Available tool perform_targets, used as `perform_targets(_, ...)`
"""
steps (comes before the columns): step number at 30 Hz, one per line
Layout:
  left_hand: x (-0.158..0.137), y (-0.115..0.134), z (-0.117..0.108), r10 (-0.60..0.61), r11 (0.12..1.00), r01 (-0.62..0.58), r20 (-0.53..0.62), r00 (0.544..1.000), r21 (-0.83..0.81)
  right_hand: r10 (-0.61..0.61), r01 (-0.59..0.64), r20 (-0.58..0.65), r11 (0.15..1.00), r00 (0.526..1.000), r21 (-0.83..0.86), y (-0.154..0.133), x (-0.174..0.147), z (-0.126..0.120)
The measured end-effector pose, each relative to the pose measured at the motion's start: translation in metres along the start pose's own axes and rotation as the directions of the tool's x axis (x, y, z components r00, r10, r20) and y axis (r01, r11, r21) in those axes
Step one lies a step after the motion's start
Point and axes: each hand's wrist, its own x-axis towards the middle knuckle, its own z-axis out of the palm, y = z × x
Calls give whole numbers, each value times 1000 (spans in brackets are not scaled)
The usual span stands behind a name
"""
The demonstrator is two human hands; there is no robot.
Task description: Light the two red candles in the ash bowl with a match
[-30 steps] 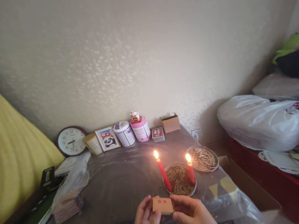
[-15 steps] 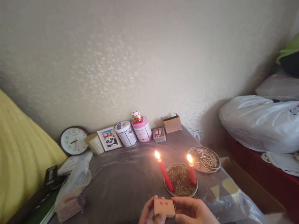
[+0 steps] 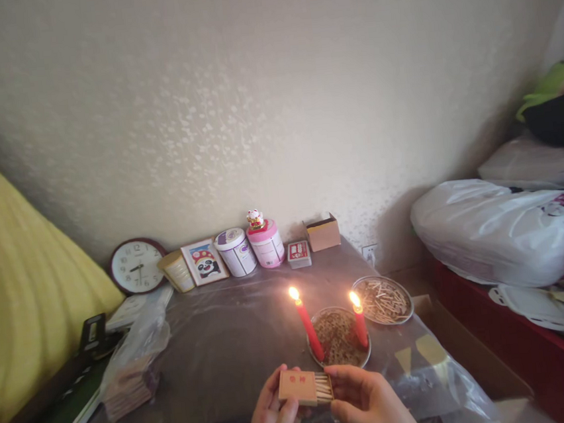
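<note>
A small tan matchbox [image 3: 299, 386] with red print is held over the near table edge. My left hand [image 3: 269, 420] grips its sleeve from the left. My right hand [image 3: 368, 406] holds its right end, where the tray is slid out a little and several matchsticks [image 3: 323, 388] show. Just beyond stand two lit red candles: a leaning one [image 3: 308, 329] and a shorter one [image 3: 360, 323], both in a round metal dish [image 3: 341, 364] of brown material.
A second metal dish [image 3: 404, 303] with several matchsticks sits to the right of the candles. A wall clock [image 3: 135, 266], framed panda picture [image 3: 204, 261], tubs [image 3: 236, 251] and cardboard box [image 3: 322, 233] line the wall. A plastic-wrapped stack [image 3: 132, 369] lies left; a white bag [image 3: 493, 231] right.
The matchbox tray has been slid out to the right, exposing the matchsticks; before it was closed. Both hands stay on the box.
</note>
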Motion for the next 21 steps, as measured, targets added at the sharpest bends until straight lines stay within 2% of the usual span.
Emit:
perform_targets(3,1,-3,-2,-12,1000,12,2,1000,17,-38,38,-6,996,999,-80,8,0,-3)
perform_targets(7,4,-19,-8,-49,989,48,5,999,137,-103,96,-1,932,995,-349,15,-2,-7)
perform_targets(11,7,-32,-15,-16,962,25,-37,999,272,-132,101,-5,787,991,-609,10,-4,-6)
perform_targets(13,8,-33,-17,30,935,-6,-62,998,355,-183,146,22,699,983,-700,5,-5,-4)
perform_targets(16,6,-33,-14,76,895,-38,-68,995,444,-232,201,82,553,969,-809,0,-6,-2)
perform_targets(21,-2,-36,-7,140,857,-112,-19,990,503,-190,142,78,354,979,-924,6,-7,-6)
